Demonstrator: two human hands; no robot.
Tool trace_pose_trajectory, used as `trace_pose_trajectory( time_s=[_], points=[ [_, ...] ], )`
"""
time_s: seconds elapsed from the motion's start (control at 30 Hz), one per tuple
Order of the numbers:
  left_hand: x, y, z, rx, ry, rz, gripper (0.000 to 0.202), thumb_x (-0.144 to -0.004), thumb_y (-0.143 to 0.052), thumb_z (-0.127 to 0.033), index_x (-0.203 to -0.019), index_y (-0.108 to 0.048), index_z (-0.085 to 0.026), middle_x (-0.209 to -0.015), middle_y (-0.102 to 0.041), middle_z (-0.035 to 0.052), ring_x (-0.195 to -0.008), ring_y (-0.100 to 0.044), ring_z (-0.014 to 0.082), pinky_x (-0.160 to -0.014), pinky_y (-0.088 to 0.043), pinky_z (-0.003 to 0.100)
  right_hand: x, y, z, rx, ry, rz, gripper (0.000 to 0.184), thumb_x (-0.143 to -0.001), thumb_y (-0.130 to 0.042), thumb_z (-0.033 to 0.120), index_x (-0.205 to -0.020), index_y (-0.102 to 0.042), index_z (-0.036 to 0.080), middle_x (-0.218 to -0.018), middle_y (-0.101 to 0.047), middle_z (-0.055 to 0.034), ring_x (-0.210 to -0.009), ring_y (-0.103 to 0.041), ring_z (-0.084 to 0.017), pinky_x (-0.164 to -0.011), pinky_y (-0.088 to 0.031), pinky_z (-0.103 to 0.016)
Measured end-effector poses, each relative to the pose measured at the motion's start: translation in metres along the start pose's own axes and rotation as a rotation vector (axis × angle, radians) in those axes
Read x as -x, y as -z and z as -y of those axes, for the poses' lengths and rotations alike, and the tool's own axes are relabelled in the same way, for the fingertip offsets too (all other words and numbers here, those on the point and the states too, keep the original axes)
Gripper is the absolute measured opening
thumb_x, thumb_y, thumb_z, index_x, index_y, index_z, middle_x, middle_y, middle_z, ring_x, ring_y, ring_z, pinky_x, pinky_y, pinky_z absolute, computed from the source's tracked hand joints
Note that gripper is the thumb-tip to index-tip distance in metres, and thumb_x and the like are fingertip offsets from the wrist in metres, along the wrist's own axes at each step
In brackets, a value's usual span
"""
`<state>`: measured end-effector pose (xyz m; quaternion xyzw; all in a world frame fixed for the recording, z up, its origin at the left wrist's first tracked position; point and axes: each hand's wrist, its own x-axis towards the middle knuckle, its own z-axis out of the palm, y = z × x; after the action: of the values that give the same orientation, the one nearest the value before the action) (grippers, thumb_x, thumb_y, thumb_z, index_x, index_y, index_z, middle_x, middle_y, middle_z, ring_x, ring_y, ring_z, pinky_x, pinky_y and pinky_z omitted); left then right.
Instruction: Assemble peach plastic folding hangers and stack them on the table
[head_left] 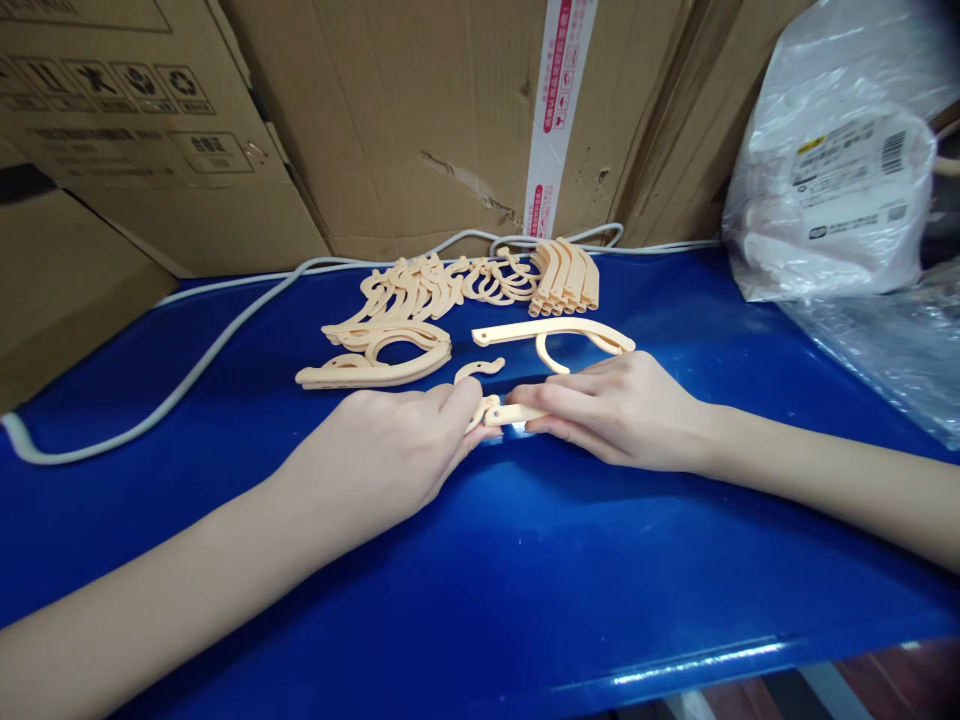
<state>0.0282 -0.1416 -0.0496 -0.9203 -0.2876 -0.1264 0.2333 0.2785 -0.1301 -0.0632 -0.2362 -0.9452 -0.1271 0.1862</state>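
Note:
My left hand [390, 450] and my right hand [611, 405] meet at the middle of the blue table [525, 580], fingers pinched together on small peach plastic hanger pieces [504, 412]. A hook-shaped piece [480, 370] curves up from between my left fingers. Just behind my hands lies a peach hanger arm [555, 332] with a curved hook under it. To the left sits a stack of assembled peach hangers [375, 362]. Further back are rows of loose hanger parts [427, 288] and a bundle of curved arms [564, 276].
Cardboard boxes [420, 110] wall off the back of the table. A grey cable [217, 340] runs along the back edge and down the left. A clear plastic bag [832, 170] with white contents sits at the right, more plastic film [892, 340] beside it.

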Motion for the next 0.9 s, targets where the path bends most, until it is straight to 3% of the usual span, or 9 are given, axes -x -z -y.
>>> trace_pose_trajectory(
  time_s=[0.2, 0.37, 0.63, 0.9],
  points=[
    [0.0011, -0.0016, -0.0005, 0.106, 0.054, 0.073, 0.041, -0.107, -0.025, -0.031, -0.096, -0.061, -0.014, -0.054, -0.058, 0.0007, -0.041, -0.056, 0.0185, -0.040, -0.028, 0.028, -0.0006, -0.0002, 0.0000, 0.039, 0.008, -0.023, 0.036, -0.107, -0.036, 0.034, -0.117, -0.066, 0.017, -0.084, -0.076, -0.0007, -0.058, -0.065, -0.010, -0.052, -0.038, -0.024],
    [0.0011, -0.0022, -0.0004, 0.003, 0.013, 0.045, 0.043, -0.107, -0.023, -0.031, -0.097, -0.061, -0.014, -0.056, -0.060, 0.0021, -0.044, -0.058, 0.0175, -0.040, -0.027, 0.028, -0.0003, 0.0004, -0.0003, 0.022, -0.003, 0.001, 0.035, -0.107, -0.037, 0.034, -0.122, -0.065, 0.018, -0.086, -0.076, -0.0022, -0.060, -0.066, -0.010, -0.053, -0.038, -0.023],
    [-0.0024, 0.0055, -0.0001, -0.144, -0.106, -0.050, 0.039, -0.101, -0.030, -0.015, -0.073, -0.057, -0.017, -0.055, -0.055, 0.0027, -0.045, -0.056, 0.0183, -0.041, -0.031, 0.029, -0.0014, 0.0001, -0.0007, -0.098, -0.030, 0.010, 0.034, -0.107, -0.037, 0.033, -0.120, -0.063, 0.016, -0.088, -0.077, -0.0015, -0.063, -0.068, -0.010, -0.052, -0.038, -0.023],
    [-0.0002, 0.0060, 0.0004, -0.250, -0.155, -0.065, 0.044, -0.104, -0.034, -0.025, -0.066, -0.056, -0.019, -0.056, -0.054, 0.0033, -0.049, -0.059, 0.0206, -0.044, -0.038, 0.031, -0.0022, -0.0022, -0.0028, -0.185, -0.038, 0.054, 0.032, -0.106, -0.039, 0.034, -0.117, -0.064, 0.017, -0.087, -0.077, -0.0022, -0.062, -0.067, -0.011, -0.054, -0.038, -0.023]
  ],
)
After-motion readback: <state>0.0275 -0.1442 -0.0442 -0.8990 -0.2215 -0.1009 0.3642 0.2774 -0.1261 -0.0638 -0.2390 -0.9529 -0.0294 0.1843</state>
